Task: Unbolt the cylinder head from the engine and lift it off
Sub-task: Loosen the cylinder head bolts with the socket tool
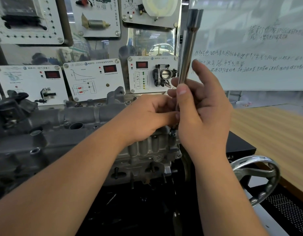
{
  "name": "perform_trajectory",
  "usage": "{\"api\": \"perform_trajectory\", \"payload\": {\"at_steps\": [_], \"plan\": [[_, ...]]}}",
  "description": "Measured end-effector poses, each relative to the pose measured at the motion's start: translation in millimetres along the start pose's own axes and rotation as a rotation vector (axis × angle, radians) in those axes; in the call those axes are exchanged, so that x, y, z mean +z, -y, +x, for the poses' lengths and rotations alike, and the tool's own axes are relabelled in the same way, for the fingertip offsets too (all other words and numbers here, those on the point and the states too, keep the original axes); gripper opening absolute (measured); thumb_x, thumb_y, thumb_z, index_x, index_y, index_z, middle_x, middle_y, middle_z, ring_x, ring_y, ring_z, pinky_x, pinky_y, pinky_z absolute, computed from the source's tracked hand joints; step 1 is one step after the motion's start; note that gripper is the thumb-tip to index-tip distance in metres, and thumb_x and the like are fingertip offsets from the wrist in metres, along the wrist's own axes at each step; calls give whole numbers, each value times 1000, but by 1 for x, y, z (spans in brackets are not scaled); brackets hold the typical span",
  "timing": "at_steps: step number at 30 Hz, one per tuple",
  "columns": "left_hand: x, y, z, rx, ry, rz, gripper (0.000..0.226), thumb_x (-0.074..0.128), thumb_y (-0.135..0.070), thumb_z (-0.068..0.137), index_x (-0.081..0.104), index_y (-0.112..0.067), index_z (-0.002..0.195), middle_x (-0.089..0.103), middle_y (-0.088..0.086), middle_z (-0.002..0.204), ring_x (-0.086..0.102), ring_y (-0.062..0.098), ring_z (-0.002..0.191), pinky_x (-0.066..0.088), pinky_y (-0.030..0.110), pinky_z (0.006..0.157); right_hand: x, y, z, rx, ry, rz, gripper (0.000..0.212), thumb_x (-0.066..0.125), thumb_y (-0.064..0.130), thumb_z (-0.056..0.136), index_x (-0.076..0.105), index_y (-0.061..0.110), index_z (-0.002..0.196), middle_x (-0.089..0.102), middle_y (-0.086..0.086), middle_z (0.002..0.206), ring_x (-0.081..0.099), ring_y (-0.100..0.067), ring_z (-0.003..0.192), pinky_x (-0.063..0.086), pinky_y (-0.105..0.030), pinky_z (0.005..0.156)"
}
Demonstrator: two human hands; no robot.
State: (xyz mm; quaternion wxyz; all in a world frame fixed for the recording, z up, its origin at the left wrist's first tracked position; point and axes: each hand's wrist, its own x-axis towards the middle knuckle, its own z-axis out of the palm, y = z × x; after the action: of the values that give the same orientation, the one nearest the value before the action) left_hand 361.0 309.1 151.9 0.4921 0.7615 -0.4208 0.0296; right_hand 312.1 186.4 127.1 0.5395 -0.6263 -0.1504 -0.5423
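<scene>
Head view: the right hand (201, 106) grips the lower part of a long steel socket extension (188, 53), whose axis runs nearly upright, tilted a little rightward at the top, while the left hand (152, 114) pinches at its lower end, fingers curled, the two hands touching. The cylinder head (99, 114) lies just below and to the left of both hands, still seated on the engine (147, 159). What the left fingertips hold is hidden, possibly a bolt
</scene>
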Motion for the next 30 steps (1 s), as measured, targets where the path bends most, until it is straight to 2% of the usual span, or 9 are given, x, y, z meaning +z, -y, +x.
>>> {"api": "perform_trajectory", "payload": {"at_steps": [4,7,10,16,19,22,24,26,30], "plan": [[0,-2,0,23,-23,82,15,73,-15,91,72,-19,106,75,10,100,72,26,95,56,43,89,1,2,0,4,10,1,42,65,25,95,60,21,136,74,7,109,71,-10,101,60,-39,84],[1,-1,1,-17,-45,77,22,75,-16,90,69,-6,110,74,16,103,71,35,99,55,55,89,-1,2,1,26,-18,-24,32,67,22,94,69,12,125,74,1,101,70,-11,93,58,-39,83],[2,-1,0,-21,-45,-8,15,69,-15,94,72,-7,106,77,10,101,73,28,98,57,44,92,-4,3,2,19,8,-74,29,61,21,98,71,6,120,72,0,94,67,-9,87,55,-31,78],[2,0,1,-8,-14,-11,11,69,-9,94,73,-10,104,77,7,98,75,20,94,60,29,86,-2,5,3,45,-12,0,39,57,21,99,59,18,139,75,7,107,71,-5,102,59,-37,88],[2,-1,1,6,-31,66,14,71,-14,93,71,-11,107,76,9,99,73,24,95,59,43,89,0,3,2,56,-10,21,45,66,23,94,60,18,138,75,6,110,72,-9,102,60,-40,87],[2,-1,2,-17,-30,111,21,72,-20,92,67,-8,109,74,13,101,71,32,96,55,56,88,0,1,1,70,-69,23,37,72,23,90,67,26,127,75,7,108,72,-13,98,60,-42,86],[2,-1,0,-27,-49,72,23,71,-28,93,68,-8,103,74,15,97,70,35,93,56,58,86,-1,0,1,42,-91,-4,31,69,21,92,68,29,121,75,6,102,72,-11,93,59,-40,84],[2,-2,-1,-35,-44,12,30,64,-37,91,71,-11,105,75,13,100,71,34,98,56,58,91,-2,0,2,26,-67,-43,27,65,20,94,72,18,120,75,5,99,70,-8,89,59,-37,82],[2,0,-1,-29,-26,2,27,66,-32,92,73,-10,105,75,17,101,69,40,101,53,61,94,-3,0,3,35,-26,-60,32,60,19,97,69,16,128,75,10,102,70,-6,93,60,-37,82]]}}
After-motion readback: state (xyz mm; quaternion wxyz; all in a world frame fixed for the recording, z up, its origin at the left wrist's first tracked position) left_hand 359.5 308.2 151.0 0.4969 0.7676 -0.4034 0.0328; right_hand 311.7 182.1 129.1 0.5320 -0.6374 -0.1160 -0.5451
